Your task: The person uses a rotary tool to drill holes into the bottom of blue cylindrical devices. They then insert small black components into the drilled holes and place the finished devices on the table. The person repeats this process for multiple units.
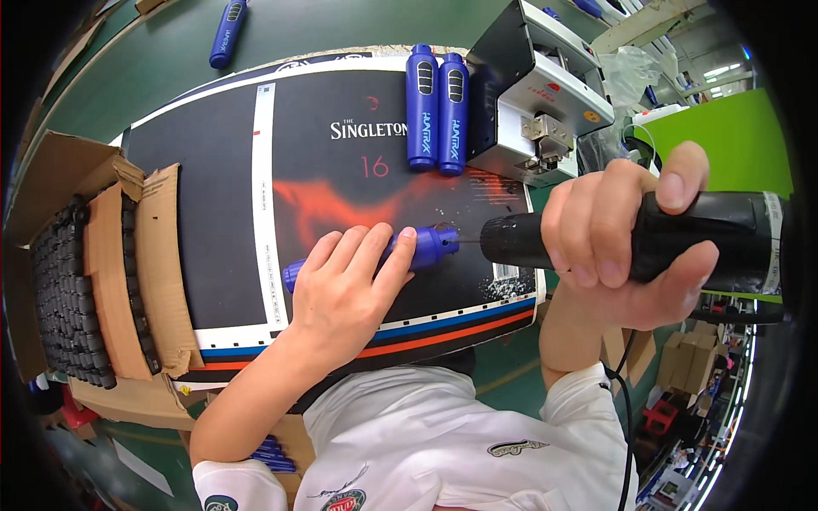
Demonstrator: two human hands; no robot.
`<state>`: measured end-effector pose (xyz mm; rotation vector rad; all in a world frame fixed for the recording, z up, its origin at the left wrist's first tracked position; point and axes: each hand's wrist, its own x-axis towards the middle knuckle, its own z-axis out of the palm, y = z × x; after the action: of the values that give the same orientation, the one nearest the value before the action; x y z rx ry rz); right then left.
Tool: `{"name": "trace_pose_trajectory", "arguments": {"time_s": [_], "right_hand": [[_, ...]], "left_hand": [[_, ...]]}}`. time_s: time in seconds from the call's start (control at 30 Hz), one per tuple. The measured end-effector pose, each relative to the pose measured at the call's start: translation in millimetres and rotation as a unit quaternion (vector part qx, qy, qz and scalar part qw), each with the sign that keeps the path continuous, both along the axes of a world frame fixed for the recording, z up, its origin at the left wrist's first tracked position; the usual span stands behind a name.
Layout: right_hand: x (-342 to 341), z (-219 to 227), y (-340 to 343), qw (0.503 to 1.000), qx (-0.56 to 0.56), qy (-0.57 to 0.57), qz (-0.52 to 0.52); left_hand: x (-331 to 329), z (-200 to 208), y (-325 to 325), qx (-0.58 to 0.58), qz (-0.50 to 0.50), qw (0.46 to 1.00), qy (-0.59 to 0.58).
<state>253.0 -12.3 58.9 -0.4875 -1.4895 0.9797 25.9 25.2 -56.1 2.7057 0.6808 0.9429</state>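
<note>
My left hand (341,285) is wrapped over a blue cylindrical handle (436,245) lying on the dark printed mat, and presses it down. The handle's holed end points right, and its other end sticks out left of my fingers. In my right hand (601,234) is a black electric screwdriver (515,238), held level with my fingers around its body. Its thin bit reaches left to the holed end of the handle. Whether a screw sits at the tip is too small to tell.
Two more blue handles with button panels (423,106) lie side by side beyond my hands, beside a white and black bench machine (545,98). Another blue handle (227,36) rests on the green table far left. At left stands a cardboard box (158,272) with rows of black parts (68,298).
</note>
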Motion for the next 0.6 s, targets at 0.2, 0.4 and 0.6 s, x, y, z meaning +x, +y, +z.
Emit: {"name": "trace_pose_trajectory", "arguments": {"time_s": [0.2, 0.4, 0.6], "right_hand": [[-7.2, -2.2, 3.9, 0.999, -0.033, -0.009, 0.000], [-27.4, -0.7, -2.9, 0.994, -0.038, -0.051, -0.088], [-27.5, 2.5, -0.9, 0.992, -0.051, -0.077, -0.084]], "left_hand": [[-1.1, -0.1, 0.4, -0.008, -0.002, 1.000, 0.000], [-1.2, 1.7, 0.6, -0.007, -0.004, 1.000, 0.002], [-1.8, 2.7, 0.6, -0.001, -0.005, 1.000, 0.001]]}}
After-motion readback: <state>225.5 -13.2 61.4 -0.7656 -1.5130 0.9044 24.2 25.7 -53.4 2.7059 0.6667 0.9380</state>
